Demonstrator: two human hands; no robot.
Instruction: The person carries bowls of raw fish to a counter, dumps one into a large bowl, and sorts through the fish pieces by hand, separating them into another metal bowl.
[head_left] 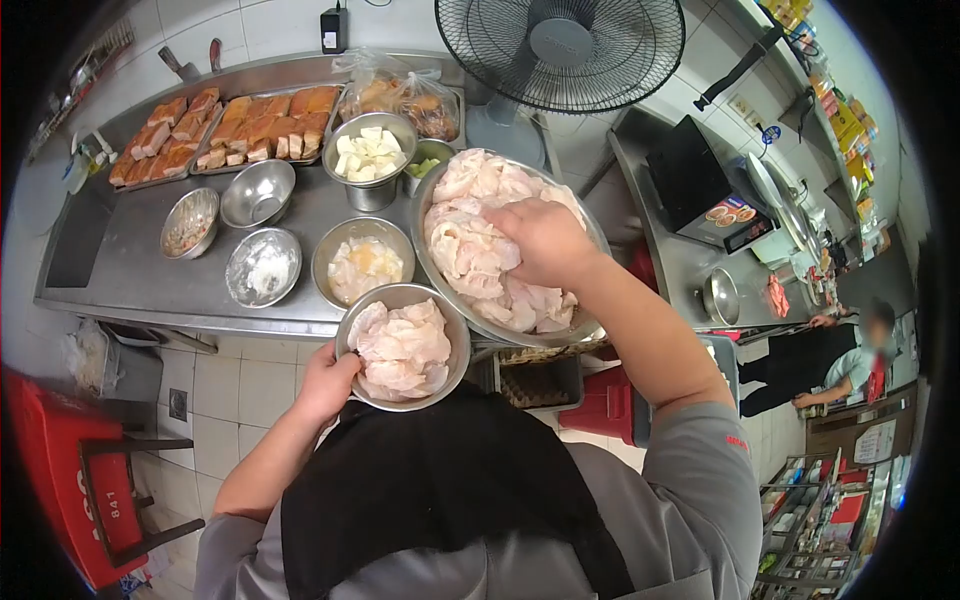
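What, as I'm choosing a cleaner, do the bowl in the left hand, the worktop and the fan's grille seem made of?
Held bowl: probably stainless steel, smooth and shiny, judging by its grey sheen and thin rim.
Worktop: likely stainless steel, with a duller finish; its grey surface gives only soft reflections.
Fan's grille: dark, slim bars suggest coated wire, though plastic isn't ruled out.

Black fan (562,44); microwave (705,185) on side counter (676,262); red box (62,470), dark stool (140,445) nearby
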